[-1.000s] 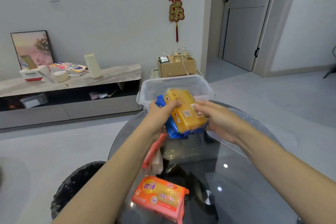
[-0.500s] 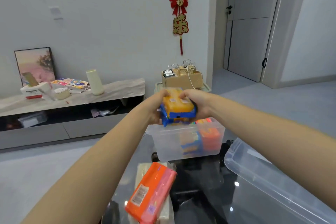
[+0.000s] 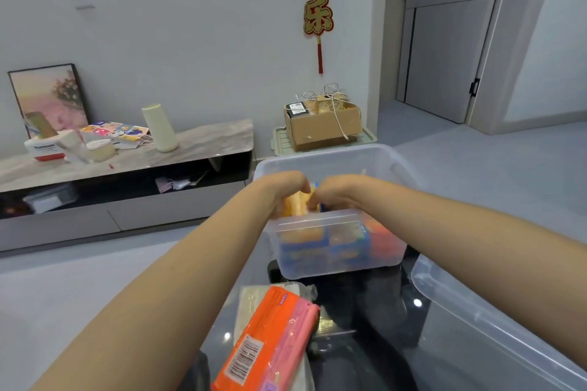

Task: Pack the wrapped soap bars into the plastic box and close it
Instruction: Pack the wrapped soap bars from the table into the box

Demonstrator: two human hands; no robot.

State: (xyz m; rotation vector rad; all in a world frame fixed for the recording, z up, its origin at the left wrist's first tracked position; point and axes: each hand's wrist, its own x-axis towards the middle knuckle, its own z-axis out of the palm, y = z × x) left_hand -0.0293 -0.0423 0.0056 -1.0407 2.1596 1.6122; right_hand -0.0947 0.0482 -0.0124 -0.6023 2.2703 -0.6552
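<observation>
A clear plastic box [image 3: 387, 251] stands on the dark glass table, with blue, yellow and orange wrapped soap bars showing through its wall. My left hand [image 3: 282, 189] and my right hand [image 3: 336, 192] are inside the box's open top, both gripping a yellow and blue soap pack [image 3: 298, 205] held low in the box. An orange and pink soap pack [image 3: 270, 343] lies on the table close to me, on top of a pale wrapped bar [image 3: 251, 298]. The box's clear lid [image 3: 495, 327] lies at the right.
The glass table [image 3: 355, 355] carries everything. Beyond it are a low TV cabinet [image 3: 127, 168] with a vase and papers, a cardboard box [image 3: 320, 125] on a stool, and a door at the back right.
Both hands have carried the yellow and blue soap pack from above the box rim down into the box. The head camera has shifted closer and lower.
</observation>
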